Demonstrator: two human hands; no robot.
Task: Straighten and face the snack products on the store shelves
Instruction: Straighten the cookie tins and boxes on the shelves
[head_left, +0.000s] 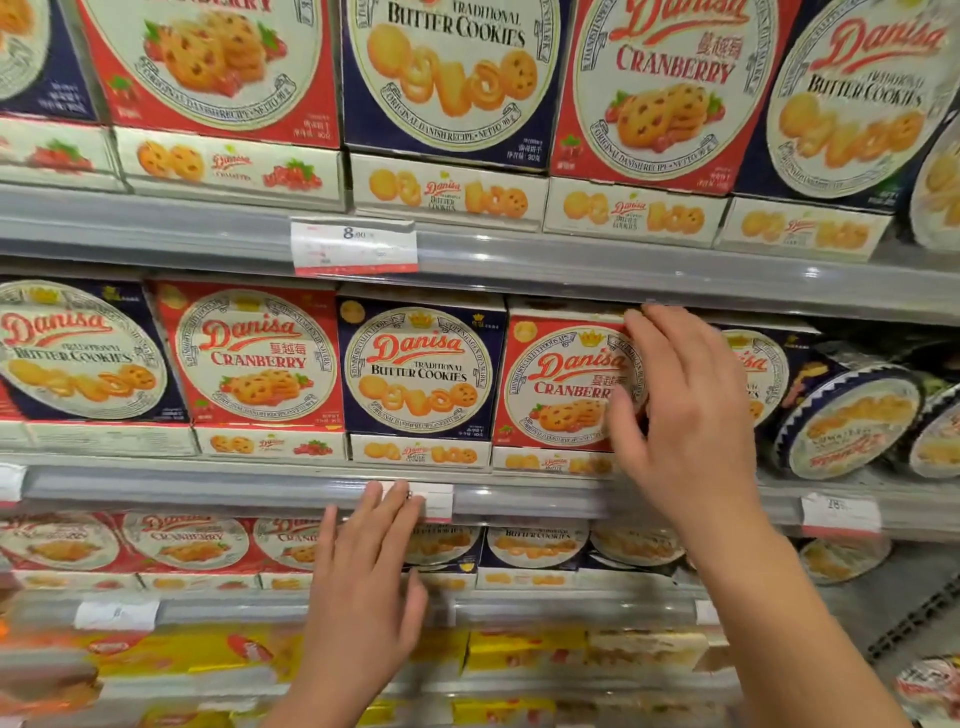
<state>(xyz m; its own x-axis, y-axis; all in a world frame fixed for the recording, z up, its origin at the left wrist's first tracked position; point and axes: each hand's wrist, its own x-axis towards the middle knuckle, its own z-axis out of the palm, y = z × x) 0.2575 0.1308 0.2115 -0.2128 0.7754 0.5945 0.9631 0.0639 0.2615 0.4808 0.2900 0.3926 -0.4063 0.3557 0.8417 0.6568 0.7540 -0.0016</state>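
Straight fingers (655, 332) of the right hand (685, 410) press flat on a red cranberry cookie box (561, 387) on the middle shelf (208, 480); left hand (366, 577) hovers open, holding nothing; facing underway, likely squaring this box with its neighbours next.

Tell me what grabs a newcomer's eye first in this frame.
The right hand spread flat on a red Danisa cranberry cookie box on the middle shelf. Then the left hand, fingers straight, reaching toward the grey shelf rail below. At far right, round blue cookie tins lean tilted.
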